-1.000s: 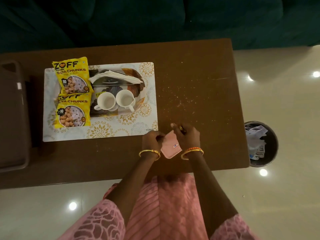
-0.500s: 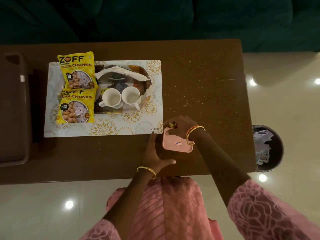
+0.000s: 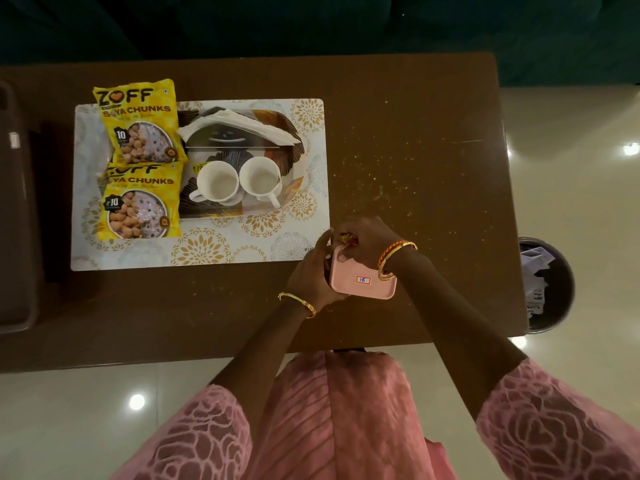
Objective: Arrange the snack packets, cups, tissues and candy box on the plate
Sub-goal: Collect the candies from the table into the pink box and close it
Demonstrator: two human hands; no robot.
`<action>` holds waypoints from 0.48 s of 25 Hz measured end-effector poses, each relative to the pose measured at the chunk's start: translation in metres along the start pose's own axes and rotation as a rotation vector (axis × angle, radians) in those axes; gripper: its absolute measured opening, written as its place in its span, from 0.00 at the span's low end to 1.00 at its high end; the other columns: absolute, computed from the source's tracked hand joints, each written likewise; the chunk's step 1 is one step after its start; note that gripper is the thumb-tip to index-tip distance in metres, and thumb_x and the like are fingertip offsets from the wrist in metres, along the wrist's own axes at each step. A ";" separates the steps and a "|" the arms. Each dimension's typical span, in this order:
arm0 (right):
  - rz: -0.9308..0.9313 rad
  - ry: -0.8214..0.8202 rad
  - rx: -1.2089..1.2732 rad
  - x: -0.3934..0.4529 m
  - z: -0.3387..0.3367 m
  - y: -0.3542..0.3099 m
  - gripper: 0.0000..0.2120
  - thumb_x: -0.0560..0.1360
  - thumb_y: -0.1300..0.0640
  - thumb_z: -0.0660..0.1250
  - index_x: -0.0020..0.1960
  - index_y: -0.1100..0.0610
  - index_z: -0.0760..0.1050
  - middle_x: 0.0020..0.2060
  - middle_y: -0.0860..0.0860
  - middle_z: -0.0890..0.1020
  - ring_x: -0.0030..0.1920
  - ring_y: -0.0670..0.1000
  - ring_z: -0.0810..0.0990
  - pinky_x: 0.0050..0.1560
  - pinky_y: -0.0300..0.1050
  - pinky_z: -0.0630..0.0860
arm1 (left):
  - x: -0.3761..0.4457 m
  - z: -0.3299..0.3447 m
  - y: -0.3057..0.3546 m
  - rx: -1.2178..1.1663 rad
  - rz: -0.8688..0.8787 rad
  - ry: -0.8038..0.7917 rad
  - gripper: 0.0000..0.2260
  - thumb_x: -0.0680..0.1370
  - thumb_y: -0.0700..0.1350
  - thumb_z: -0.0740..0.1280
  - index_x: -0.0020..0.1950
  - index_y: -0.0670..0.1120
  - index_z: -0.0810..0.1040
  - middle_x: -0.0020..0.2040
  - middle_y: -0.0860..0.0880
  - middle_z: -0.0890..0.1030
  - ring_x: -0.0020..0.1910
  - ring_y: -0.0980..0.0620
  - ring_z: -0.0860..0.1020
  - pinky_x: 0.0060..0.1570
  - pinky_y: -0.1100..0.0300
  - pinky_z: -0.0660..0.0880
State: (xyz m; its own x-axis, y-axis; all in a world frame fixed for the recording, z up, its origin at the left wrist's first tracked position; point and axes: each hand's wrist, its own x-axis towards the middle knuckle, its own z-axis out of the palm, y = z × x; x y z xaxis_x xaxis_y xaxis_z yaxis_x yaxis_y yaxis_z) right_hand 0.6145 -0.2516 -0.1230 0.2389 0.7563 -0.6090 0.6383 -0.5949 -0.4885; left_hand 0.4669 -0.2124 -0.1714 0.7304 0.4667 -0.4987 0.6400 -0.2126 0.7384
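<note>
- Pink candy box [image 3: 363,278] is near the right near corner of the placemat [image 3: 207,251], on the brown table [image 3: 415,150], with a small white label on its top.
- Left hand [image 3: 311,275] grips the left side of the box, fingers curled round its edge.
- Right hand [image 3: 367,239] rests on the far end of the box; its fingers are bent and pinch at that far edge, where a small red and yellow thing shows, too small to tell what it is.
- Two yellow snack packets [image 3: 138,161] lie one behind the other on the left part of the placemat, overlapping the left side of the plate [image 3: 294,161].
- Two white cups [image 3: 239,181] stand side by side, touching, on the near part of the plate.
- White tissues [image 3: 239,124] lie on the far part of the plate.
- At the far right, on the floor beside the table, stands a dark bin [image 3: 547,282] with paper in it.
</note>
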 end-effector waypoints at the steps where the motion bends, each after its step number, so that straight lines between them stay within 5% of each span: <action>1: -0.019 0.012 0.011 -0.006 -0.004 -0.003 0.12 0.70 0.61 0.70 0.54 0.59 0.79 0.49 0.56 0.82 0.51 0.55 0.78 0.45 0.38 0.67 | 0.001 -0.001 -0.002 0.022 -0.002 -0.012 0.50 0.59 0.44 0.81 0.75 0.45 0.56 0.65 0.42 0.75 0.64 0.44 0.74 0.62 0.45 0.74; 7: 0.079 0.113 0.144 -0.058 -0.049 0.012 0.10 0.72 0.60 0.70 0.53 0.57 0.78 0.44 0.49 0.77 0.45 0.49 0.76 0.35 0.32 0.70 | -0.003 -0.004 0.002 0.096 0.011 -0.004 0.38 0.60 0.47 0.80 0.67 0.45 0.67 0.61 0.44 0.78 0.61 0.45 0.76 0.59 0.47 0.76; 12: 0.150 0.735 0.250 -0.106 -0.041 0.059 0.08 0.70 0.65 0.71 0.49 0.62 0.79 0.45 0.52 0.79 0.45 0.51 0.77 0.41 0.27 0.69 | -0.006 0.000 0.004 0.086 0.009 -0.016 0.36 0.63 0.47 0.77 0.68 0.51 0.67 0.59 0.46 0.79 0.57 0.45 0.77 0.54 0.45 0.77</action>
State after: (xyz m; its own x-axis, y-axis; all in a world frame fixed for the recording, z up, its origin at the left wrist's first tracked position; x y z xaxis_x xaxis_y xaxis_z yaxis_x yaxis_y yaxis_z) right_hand 0.6567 -0.3558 -0.0619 0.7875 0.5969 -0.1534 0.3981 -0.6827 -0.6128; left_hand 0.4647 -0.2160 -0.1655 0.7397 0.4506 -0.4998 0.6508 -0.2902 0.7016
